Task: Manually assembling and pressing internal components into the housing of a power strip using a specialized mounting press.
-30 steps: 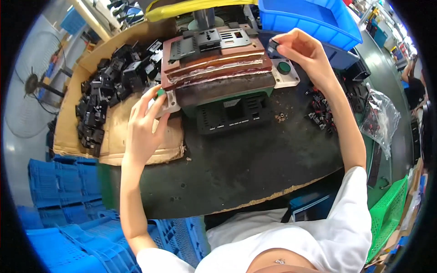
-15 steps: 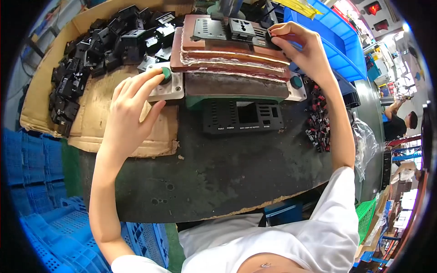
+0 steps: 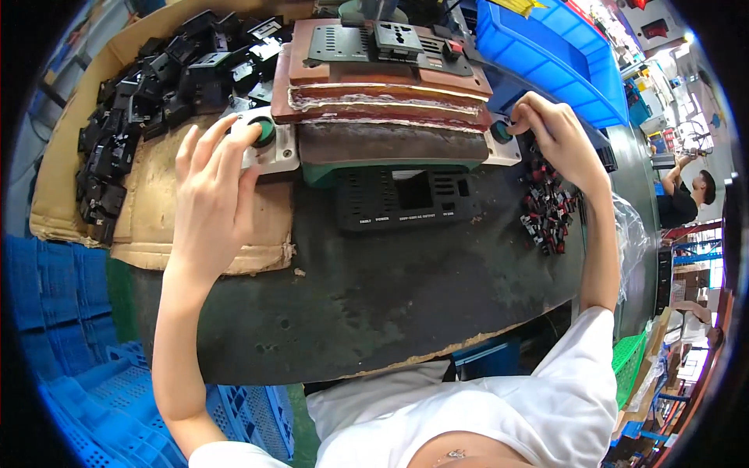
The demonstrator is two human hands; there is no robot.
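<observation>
A round green button point(image 3: 264, 131) on the left white control box lies under the fingertips of my left hand point(image 3: 212, 187), whose fingers are stretched out and hold nothing. My right hand point(image 3: 555, 140) has bent fingers, with a fingertip at the right green button point(image 3: 501, 132); nothing shows in its grasp. Between the buttons, a dark slotted panel point(image 3: 339, 43) lies on a stack of reddish-brown plates point(image 3: 374, 101). A black multi-hole socket point(image 3: 398, 37) and a small red rocker switch point(image 3: 453, 49) sit in it. Another black panel point(image 3: 370, 204) rests on the table just in front.
At the left, a cardboard box point(image 3: 58, 183) holds many black sockets point(image 3: 168, 86). Loose red-and-black switches point(image 3: 550, 214) are heaped at the right. A blue bin point(image 3: 538, 47) stands at the back right, and blue crates point(image 3: 101, 405) at the lower left. A person point(image 3: 686, 195) is farther off.
My right hand has left the panel's right end and come down to the right button. The red switch in the panel now shows. My left hand stays at the left button.
</observation>
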